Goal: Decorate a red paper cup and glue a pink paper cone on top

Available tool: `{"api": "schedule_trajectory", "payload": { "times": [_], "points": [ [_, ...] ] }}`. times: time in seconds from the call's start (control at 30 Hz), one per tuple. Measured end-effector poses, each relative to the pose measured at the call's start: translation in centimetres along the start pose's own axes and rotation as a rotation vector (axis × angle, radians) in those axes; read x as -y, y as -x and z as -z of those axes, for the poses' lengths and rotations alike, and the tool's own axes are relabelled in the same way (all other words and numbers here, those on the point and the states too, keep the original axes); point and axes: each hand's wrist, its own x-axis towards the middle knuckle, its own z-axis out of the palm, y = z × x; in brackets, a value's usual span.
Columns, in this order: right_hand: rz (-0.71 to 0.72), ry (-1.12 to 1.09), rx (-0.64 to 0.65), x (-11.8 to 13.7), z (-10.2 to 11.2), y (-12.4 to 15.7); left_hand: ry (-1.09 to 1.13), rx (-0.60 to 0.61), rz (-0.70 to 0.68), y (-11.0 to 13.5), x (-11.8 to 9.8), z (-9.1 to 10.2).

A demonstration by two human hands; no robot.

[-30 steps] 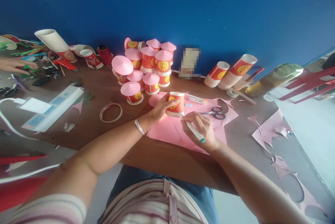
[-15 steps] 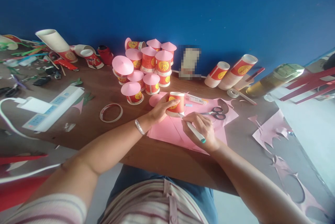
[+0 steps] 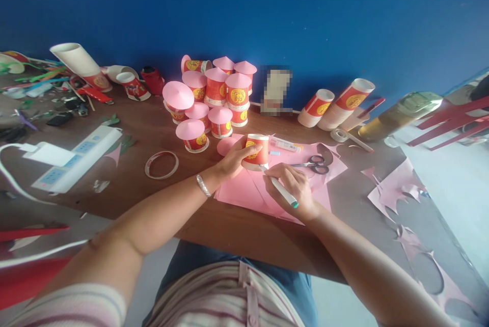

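Note:
A red paper cup [image 3: 260, 153] with a yellow emblem and white rims is held by my left hand [image 3: 234, 160], its fingers wrapped around the side. My right hand [image 3: 290, 187] grips a white marker pen [image 3: 283, 192] with a green end. The pen's tip is at the cup's lower white rim; whether it touches is too small to tell. Under both hands lie sheets of pink paper [image 3: 244, 193]. Black-handled scissors [image 3: 318, 165] and a white tube with a label [image 3: 286, 144] rest on that paper, to the right of the cup.
Several red cups with pink cone tops [image 3: 191, 130] stand at the back. A cut ring [image 3: 161, 165] and a white power strip [image 3: 76, 159] lie left. Stacked cups [image 3: 346, 105], a tape roll [image 3: 339, 135], a gold bottle [image 3: 399, 115] and pink scraps [image 3: 397, 189] are right.
Almost nothing differs. The view has shifted very slightly, and the right hand with the marker has moved a tiny bit left along the cup's rim.

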Motion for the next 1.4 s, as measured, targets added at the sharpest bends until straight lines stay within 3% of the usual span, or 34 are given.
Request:
{"api": "schedule_trajectory", "payload": {
  "times": [0.4, 1.0, 1.3, 1.4],
  "points": [
    [-0.096, 0.006, -0.206, -0.2, -0.4, -0.2, 0.028, 0.013, 0.014, -0.1, 0.1, 0.3],
    [-0.005, -0.254, -0.017, 0.3, -0.4, 0.1, 0.114, 0.029, 0.029, -0.6, 0.2, 0.3],
    [0.064, -0.289, -0.005, 0.5, -1.0, 0.2, 0.02, 0.006, 0.056, 0.0, -0.2, 0.0],
    [0.029, -0.247, -0.017, 0.6, -0.6, 0.2, 0.047, 0.01, 0.064, -0.1, -0.2, 0.1]
  ]
}}
